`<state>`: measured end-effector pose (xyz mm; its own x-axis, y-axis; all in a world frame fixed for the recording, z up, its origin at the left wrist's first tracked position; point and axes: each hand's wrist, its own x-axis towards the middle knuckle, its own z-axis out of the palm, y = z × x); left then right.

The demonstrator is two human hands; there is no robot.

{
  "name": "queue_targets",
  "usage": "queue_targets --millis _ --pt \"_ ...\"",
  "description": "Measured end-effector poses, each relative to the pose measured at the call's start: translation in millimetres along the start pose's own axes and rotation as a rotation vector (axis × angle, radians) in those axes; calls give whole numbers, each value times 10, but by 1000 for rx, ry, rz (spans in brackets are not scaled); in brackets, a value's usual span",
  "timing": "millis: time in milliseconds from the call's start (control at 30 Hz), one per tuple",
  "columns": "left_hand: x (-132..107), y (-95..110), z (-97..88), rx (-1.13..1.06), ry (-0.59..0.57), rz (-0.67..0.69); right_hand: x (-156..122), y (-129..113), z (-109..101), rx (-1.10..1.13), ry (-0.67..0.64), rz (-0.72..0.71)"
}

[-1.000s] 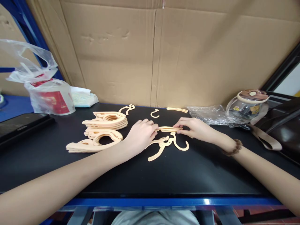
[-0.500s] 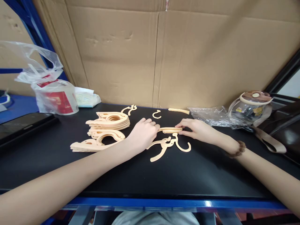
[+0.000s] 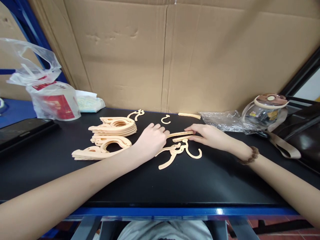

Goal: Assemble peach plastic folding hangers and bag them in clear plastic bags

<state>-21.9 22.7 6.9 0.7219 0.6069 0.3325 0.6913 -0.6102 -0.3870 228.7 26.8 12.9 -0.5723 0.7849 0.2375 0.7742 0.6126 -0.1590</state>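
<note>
Between my hands is a thin peach plastic hanger arm (image 3: 180,134). Its left end disappears under the curled fingers of my left hand (image 3: 153,140), which is closed on it. The thumb and fingers of my right hand (image 3: 206,135) pinch its right end. Just below lies a second, shorter-looking strip (image 3: 181,138), its right end by my right thumb. Closer to me, a folding-hanger part with curved arms (image 3: 167,164) rests on the black table, partly behind my left hand. A plastic hook (image 3: 196,156) sticks out at its right side.
Stacks of folded hangers (image 3: 112,126) sit to the left. Farther back are a loose hook (image 3: 165,120), some strips (image 3: 190,115) and a small hanger part (image 3: 137,114). A clear plastic bag (image 3: 220,121) and a jug (image 3: 265,113) stand right; a bagged cup (image 3: 55,103) and phone (image 3: 25,133) left.
The two strips at my right fingers, close together before, now show a gap, the upper one tilted up to the right. The whole view has shifted slightly.
</note>
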Motion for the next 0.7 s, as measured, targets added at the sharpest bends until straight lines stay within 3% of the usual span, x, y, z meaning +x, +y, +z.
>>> queue_targets --millis 700 --pt "-38 19 23 -161 -31 0 4 -68 37 -88 48 -7"
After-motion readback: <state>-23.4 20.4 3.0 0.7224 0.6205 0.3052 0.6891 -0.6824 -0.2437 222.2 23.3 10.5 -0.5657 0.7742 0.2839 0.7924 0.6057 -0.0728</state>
